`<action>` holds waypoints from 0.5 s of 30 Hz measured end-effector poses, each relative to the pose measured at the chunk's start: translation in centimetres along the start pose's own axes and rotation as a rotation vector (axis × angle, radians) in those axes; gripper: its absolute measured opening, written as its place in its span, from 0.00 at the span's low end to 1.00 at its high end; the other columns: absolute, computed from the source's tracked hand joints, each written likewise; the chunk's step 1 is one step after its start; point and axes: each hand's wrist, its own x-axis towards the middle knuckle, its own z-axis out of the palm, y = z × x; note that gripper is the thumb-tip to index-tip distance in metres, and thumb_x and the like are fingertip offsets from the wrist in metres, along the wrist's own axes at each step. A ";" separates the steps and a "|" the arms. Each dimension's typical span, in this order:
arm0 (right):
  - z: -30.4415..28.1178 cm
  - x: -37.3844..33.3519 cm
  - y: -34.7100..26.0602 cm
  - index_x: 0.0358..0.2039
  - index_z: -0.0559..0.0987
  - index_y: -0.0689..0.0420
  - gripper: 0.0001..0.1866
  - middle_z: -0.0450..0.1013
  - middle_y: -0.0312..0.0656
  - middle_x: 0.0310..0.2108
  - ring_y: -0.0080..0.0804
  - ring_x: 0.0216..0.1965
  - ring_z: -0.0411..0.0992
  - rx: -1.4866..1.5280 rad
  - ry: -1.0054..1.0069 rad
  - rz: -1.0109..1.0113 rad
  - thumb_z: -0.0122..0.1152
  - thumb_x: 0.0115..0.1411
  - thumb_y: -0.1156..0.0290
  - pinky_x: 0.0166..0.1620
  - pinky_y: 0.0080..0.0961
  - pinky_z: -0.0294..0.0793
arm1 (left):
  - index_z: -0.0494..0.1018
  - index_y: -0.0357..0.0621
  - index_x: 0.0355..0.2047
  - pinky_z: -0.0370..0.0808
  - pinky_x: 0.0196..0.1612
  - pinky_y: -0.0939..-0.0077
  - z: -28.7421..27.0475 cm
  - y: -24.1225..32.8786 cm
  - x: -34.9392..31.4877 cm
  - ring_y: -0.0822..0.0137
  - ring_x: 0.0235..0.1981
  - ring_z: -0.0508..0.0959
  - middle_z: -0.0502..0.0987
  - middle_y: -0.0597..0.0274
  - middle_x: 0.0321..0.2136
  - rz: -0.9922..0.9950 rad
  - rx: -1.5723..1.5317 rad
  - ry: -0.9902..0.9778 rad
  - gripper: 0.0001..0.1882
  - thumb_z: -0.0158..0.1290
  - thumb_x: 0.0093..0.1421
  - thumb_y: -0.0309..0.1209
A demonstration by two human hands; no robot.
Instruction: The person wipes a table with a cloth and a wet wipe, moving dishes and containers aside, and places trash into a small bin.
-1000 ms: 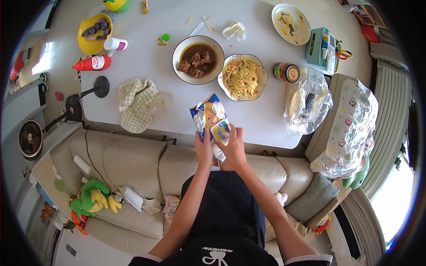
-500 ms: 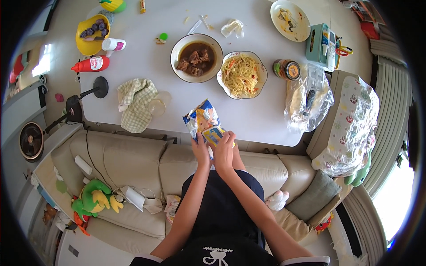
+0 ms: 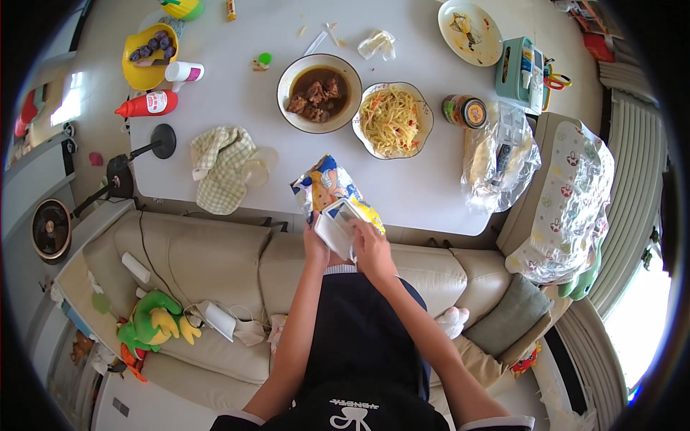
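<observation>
Head view: a white desk [image 3: 424, 194] with rounded corners is filling the upper half, its near edge running just above a beige leather couch [image 3: 215, 266] where the person is sitting. A fan [image 3: 50, 230] is standing on a ledge at far left, and bright window light is coming in at lower right.

Both hands are meeting just off the desk's near edge, over the couch. The left hand [image 3: 315, 248] is gripping a crinkly blue and yellow bag [image 3: 327, 188], fingers curled round its lower end; the bag's top is leaning over the desk edge. The right hand [image 3: 370, 248] is closing its fingers on a flat white packet [image 3: 336, 226] held against the bag's front.

Bare desk is lying open just beyond the bag, between a checked cloth [image 3: 221, 169] to the left and a clear plastic sack [image 3: 499, 161] to the right. Farther back, a round bowl of brown stew [image 3: 319, 93] and a bowl of noodles [image 3: 392, 121] are sitting side by side, nearly touching. A red squeeze bottle [image 3: 147, 105] is lying near the left edge below a yellow bowl [image 3: 147, 56]. A plush toy [image 3: 151, 327] is resting on the couch, lower left.
</observation>
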 end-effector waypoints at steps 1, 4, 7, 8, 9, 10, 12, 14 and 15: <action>0.0 0.1 0.4 0.38 0.71 0.57 0.11 0.70 0.46 0.29 0.48 0.31 0.70 -0.074 0.032 -0.031 0.48 0.53 0.78 0.33 0.35 0.71 | 0.60 0.38 0.48 0.70 0.41 0.74 0.2 -0.1 -0.3 0.67 0.39 0.72 0.69 0.58 0.41 -0.009 0.025 0.007 0.23 0.47 0.58 0.41; 0.6 0.0 0.9 0.36 0.71 0.57 0.10 0.68 0.43 0.27 0.47 0.30 0.69 -0.256 0.014 -0.140 0.51 0.50 0.78 0.31 0.36 0.70 | 0.60 0.40 0.49 0.68 0.44 0.75 0.0 -0.2 -0.4 0.68 0.42 0.71 0.69 0.61 0.43 -0.044 0.085 0.043 0.21 0.45 0.60 0.39; 0.8 0.2 1.8 0.32 0.71 0.56 0.09 0.66 0.42 0.27 0.43 0.29 0.68 -0.303 0.009 -0.250 0.54 0.47 0.79 0.29 0.34 0.69 | 0.59 0.39 0.52 0.62 0.48 0.77 -0.1 0.0 -0.3 0.72 0.44 0.67 0.67 0.62 0.45 0.023 0.268 -0.022 0.25 0.47 0.59 0.40; 0.7 0.2 2.2 0.32 0.71 0.56 0.09 0.66 0.42 0.27 0.43 0.29 0.68 -0.304 0.007 -0.249 0.54 0.47 0.79 0.29 0.34 0.69 | 0.59 0.39 0.52 0.62 0.48 0.77 -0.2 0.1 -0.4 0.72 0.44 0.67 0.67 0.62 0.45 0.021 0.267 -0.020 0.25 0.47 0.59 0.40; 0.3 0.4 2.1 0.30 0.71 0.56 0.08 0.66 0.41 0.26 0.41 0.28 0.68 -0.318 0.025 -0.280 0.55 0.47 0.79 0.27 0.33 0.69 | 0.59 0.39 0.51 0.62 0.48 0.78 0.0 0.3 -0.5 0.72 0.44 0.67 0.67 0.63 0.45 0.022 0.304 -0.039 0.25 0.47 0.59 0.40; -0.1 0.7 2.2 0.28 0.70 0.56 0.08 0.66 0.40 0.25 0.39 0.26 0.68 -0.333 0.044 -0.310 0.56 0.46 0.79 0.26 0.31 0.68 | 0.60 0.39 0.51 0.61 0.48 0.78 0.1 0.4 -0.7 0.73 0.44 0.66 0.67 0.64 0.44 0.022 0.341 -0.058 0.24 0.47 0.58 0.40; 0.0 1.0 2.7 0.28 0.70 0.57 0.07 0.66 0.39 0.23 0.36 0.25 0.68 -0.352 0.073 -0.345 0.57 0.46 0.78 0.25 0.28 0.68 | 0.61 0.39 0.50 0.62 0.46 0.79 -0.1 0.5 -0.9 0.74 0.43 0.66 0.67 0.64 0.44 0.002 0.327 -0.064 0.24 0.47 0.58 0.40; 0.0 1.2 2.5 0.26 0.70 0.57 0.06 0.67 0.39 0.22 0.35 0.24 0.68 -0.328 0.143 -0.309 0.57 0.46 0.78 0.23 0.27 0.67 | 0.61 0.39 0.49 0.63 0.45 0.79 -0.8 0.7 -0.7 0.74 0.43 0.66 0.68 0.65 0.42 -0.071 0.423 -0.092 0.23 0.47 0.58 0.41; 0.0 1.0 2.5 0.26 0.68 0.57 0.08 0.67 0.39 0.22 0.35 0.24 0.68 -0.276 0.125 -0.283 0.57 0.47 0.78 0.26 0.27 0.67 | 0.61 0.39 0.49 0.63 0.45 0.79 -0.8 0.6 -0.8 0.74 0.43 0.66 0.68 0.65 0.42 -0.072 0.423 -0.092 0.23 0.47 0.58 0.41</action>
